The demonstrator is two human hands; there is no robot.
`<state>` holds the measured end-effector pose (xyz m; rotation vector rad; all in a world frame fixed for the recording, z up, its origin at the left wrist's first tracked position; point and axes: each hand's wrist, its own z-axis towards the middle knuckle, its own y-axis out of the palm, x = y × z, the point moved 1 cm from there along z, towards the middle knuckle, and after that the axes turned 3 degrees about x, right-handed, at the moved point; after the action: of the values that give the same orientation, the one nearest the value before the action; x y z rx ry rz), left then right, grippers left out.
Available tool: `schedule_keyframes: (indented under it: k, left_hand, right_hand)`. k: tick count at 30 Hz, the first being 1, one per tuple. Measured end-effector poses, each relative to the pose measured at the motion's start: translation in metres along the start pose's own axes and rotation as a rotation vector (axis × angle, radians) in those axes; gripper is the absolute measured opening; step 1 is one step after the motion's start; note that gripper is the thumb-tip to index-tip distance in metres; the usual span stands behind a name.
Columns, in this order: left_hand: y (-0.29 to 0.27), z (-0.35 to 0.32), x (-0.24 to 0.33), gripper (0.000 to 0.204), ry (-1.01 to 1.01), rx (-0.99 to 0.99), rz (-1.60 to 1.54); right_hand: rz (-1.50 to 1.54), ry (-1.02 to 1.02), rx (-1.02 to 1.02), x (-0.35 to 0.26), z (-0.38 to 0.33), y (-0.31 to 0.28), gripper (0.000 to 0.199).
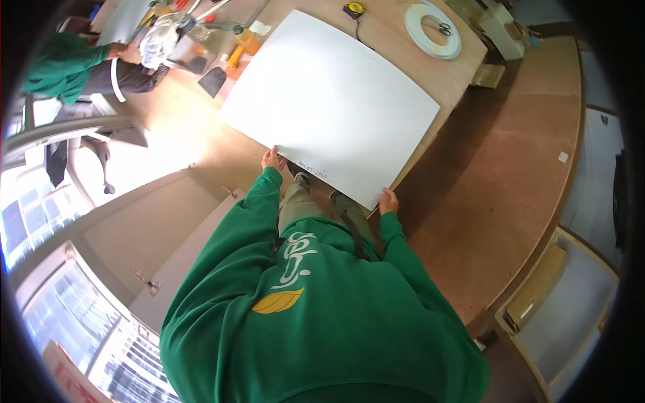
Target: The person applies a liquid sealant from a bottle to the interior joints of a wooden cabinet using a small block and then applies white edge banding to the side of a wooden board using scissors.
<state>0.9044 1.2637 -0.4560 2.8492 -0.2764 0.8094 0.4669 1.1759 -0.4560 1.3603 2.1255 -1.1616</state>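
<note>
A large white rectangular panel (329, 101) lies over the wooden worktable, its near edge jutting out toward my body. My left hand (273, 160) grips that near edge at its left part, fingers bent round the rim. At the panel's near right corner, my right hand (388, 201) pinches the edge with the thumb on top. Dark handwriting runs along the near edge between my hands. The undersides of both grips are hidden by the panel.
Beyond the panel, a yellow tape measure (353, 9) and a white coil of edging strip (433, 32) with scissors (444, 29) lie on the worktable (386, 23). Left are an orange bottle (246, 41) and a co-worker in a green sleeve (70, 64). A brown board surface (497, 201) stretches along the right.
</note>
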Motion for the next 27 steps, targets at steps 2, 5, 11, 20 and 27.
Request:
schedule_keyframes:
  k: [2, 5, 11, 20, 27]
  left_hand:
    - [0.002, 0.0, -0.009, 0.045, 0.021, 0.018, -0.001]
    - [0.006, -0.008, -0.016, 0.048, 0.017, 0.04, 0.071]
    - [-0.002, -0.006, -0.041, 0.046, -0.055, 0.027, 0.089]
    - [0.021, -0.015, -0.046, 0.05, -0.035, -0.037, 0.044]
    - [-0.024, 0.015, -0.068, 0.035, 0.158, -0.182, 0.317]
  right_hand:
    - [0.021, 0.017, 0.019, -0.005, -0.002, -0.022, 0.039]
    - [0.049, 0.034, 0.076, 0.008, 0.005, -0.058, 0.039]
    - [0.011, 0.05, 0.131, 0.041, 0.019, -0.127, 0.036]
    - [0.063, 0.056, 0.17, 0.025, 0.007, -0.102, 0.034]
    - [0.044, -0.318, 0.167, 0.089, 0.008, -0.049, 0.024]
